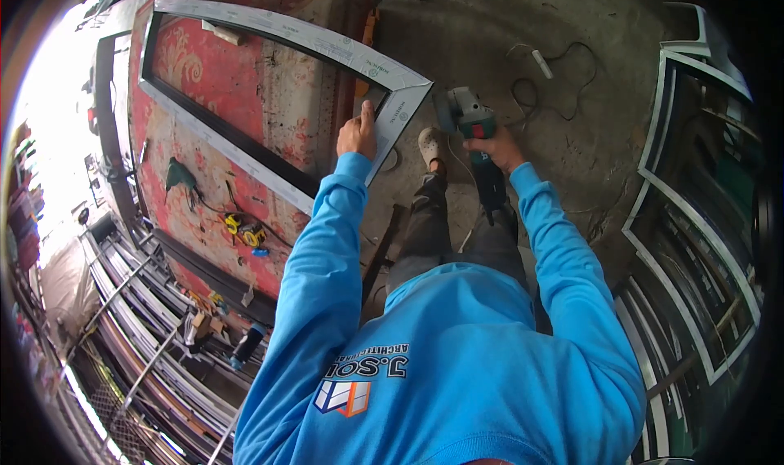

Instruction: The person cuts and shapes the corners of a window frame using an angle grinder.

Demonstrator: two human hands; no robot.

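My left hand (358, 132) is closed around the near side of a window frame (398, 114), thumb up along its inner edge. The frame carries printed protective film and lies over the red, paint-worn table, its mitred corner reaching past the table's edge. In my right hand (500, 146) is a green and black angle grinder (476, 126), gripped round its body. The grinder's silver head and disc (446, 110) point toward the frame's corner, a short way to its right. Its black rear end hangs down over my legs.
On the red table (184, 191) lie a green power drill (181, 177) and a yellow tape measure (245, 230). A cable with a white block (541, 64) runs over the concrete floor. More frames (653, 151) lean at right; long metal profiles (139, 334) are racked lower left.
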